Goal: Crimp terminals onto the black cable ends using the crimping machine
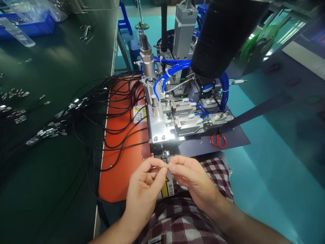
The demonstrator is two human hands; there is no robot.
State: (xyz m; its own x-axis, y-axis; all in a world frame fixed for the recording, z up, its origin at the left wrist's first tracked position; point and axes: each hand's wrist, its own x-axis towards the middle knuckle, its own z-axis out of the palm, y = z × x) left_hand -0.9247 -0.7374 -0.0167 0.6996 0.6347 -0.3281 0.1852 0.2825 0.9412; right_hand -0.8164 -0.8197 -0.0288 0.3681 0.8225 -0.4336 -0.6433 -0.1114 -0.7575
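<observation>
My left hand (146,189) and my right hand (193,178) meet in front of the machine (162,125), fingertips almost touching. Both are closed in a pinch on a small, thin yellowish piece (167,166), too small to make out its exact kind. Just beyond the fingertips sits a small metal fixture (165,154) at the machine's near end. Beneath the hands, a yellow and white label (167,188) shows partly. The orange cover (122,181) lies to the left of my left hand, with black cables (124,147) running across it.
Bundled cables with shiny metal ends (50,130) lie on the dark green table (50,189) at left, near loose metal parts (19,95). A blue bin (43,25) stands at the back. Red-handled scissors (218,140) rest right of the machine. A black tube (220,37) hangs above.
</observation>
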